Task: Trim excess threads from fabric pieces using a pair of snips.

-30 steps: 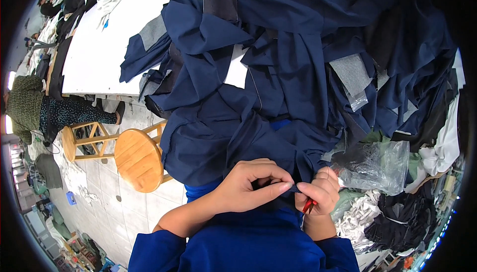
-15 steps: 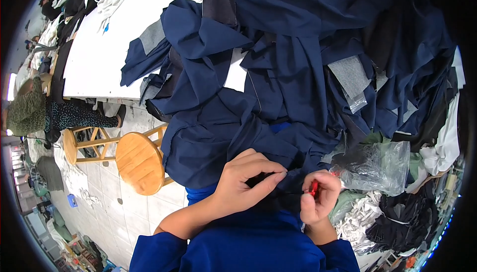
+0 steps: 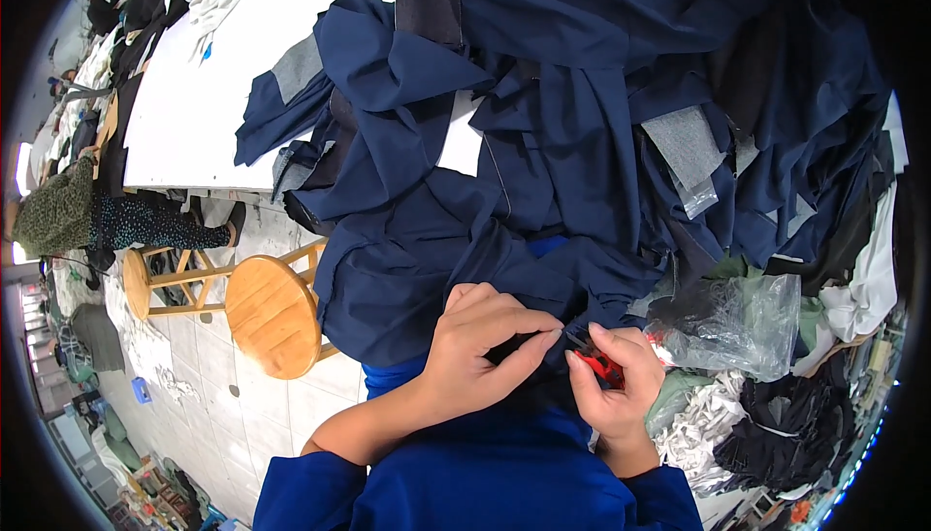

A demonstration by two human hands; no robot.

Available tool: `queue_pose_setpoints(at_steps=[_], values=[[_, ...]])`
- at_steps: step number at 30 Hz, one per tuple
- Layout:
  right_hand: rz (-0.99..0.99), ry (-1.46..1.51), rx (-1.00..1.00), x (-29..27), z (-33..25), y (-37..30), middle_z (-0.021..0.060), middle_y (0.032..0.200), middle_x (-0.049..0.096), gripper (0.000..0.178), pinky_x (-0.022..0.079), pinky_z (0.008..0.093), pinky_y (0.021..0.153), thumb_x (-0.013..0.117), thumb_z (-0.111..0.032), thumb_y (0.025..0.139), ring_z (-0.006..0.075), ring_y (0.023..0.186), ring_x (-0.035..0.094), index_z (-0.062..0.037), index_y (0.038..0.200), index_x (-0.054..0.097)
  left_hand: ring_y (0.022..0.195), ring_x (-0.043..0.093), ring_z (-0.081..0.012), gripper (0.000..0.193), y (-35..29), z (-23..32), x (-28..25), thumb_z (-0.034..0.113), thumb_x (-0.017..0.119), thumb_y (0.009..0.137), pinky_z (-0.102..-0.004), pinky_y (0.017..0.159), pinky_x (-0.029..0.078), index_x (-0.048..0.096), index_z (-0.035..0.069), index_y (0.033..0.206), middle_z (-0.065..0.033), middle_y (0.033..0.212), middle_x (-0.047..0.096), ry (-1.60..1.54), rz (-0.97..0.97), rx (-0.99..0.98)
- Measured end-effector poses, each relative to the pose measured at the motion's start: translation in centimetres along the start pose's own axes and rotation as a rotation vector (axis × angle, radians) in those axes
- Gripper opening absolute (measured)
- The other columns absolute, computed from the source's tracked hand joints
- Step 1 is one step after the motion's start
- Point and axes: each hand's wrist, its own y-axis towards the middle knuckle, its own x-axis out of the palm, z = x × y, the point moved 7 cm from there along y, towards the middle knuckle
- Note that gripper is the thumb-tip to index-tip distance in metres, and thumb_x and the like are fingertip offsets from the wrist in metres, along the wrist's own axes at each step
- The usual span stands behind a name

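Observation:
Navy cloth (image 3: 398, 279) lies bunched over my lap and runs up onto the table. My left hand (image 3: 485, 347) pinches an edge of this cloth between thumb and fingertips; the pinched bit is small and partly hidden. In my right hand (image 3: 621, 381) is a pair of small red thread snips (image 3: 601, 366), gripped between thumb and fingers. Their tips point toward the left hand's fingertips, close to the cloth. The blades are hard to make out against the dark fabric.
Navy pieces with grey patches (image 3: 684, 148) cover the white table (image 3: 194, 124). At right sit a clear plastic bag (image 3: 727, 327), white scraps (image 3: 703, 424) and a black cloth bundle (image 3: 786, 424). Wooden stools (image 3: 273, 318) stand left; a person (image 3: 58, 211) is beyond them.
My right hand has turned and its fingers have extended, bringing the red snips left, close to the left fingertips. My left hand has barely moved.

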Motion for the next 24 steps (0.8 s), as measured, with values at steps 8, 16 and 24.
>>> queue_pose_setpoints(at_steps=[8,16,24], values=[[-0.004,-0.020,-0.021,0.02,0.01,0.11,0.0064,0.072,0.064,0.034,0.038,0.0258,0.052,0.075,-0.001,0.061,0.0179,0.056,0.058,-0.0025,0.093,0.064,0.061,0.048,-0.0134,0.012,0.03,-0.23,0.06,0.007,0.070,0.071,-0.0277,0.065,0.031,0.069,0.008,0.083,0.0012,0.069,0.061,0.009,0.002,-0.013],[-0.003,-0.023,-0.031,0.13,-0.20,0.39,0.0055,0.072,0.064,0.033,0.038,0.0260,0.051,0.075,-0.001,0.062,0.0172,0.056,0.058,-0.0032,0.094,0.064,0.062,0.051,-0.0139,0.010,0.12,0.00,-0.03,0.004,0.069,0.072,-0.0279,0.066,0.033,0.069,0.006,0.082,-0.0025,0.069,0.062,0.042,-0.014,-0.007],[0.008,-0.077,-0.067,0.35,-0.14,0.16,0.0034,0.070,0.061,0.026,0.038,0.0267,0.051,0.075,-0.001,0.063,0.0176,0.056,0.055,-0.0072,0.088,0.068,0.063,0.051,-0.0141,0.010,0.14,-0.09,0.11,0.005,0.069,0.072,-0.0280,0.066,0.033,0.069,0.006,0.082,-0.0025,0.068,0.062,0.044,-0.010,-0.011]])
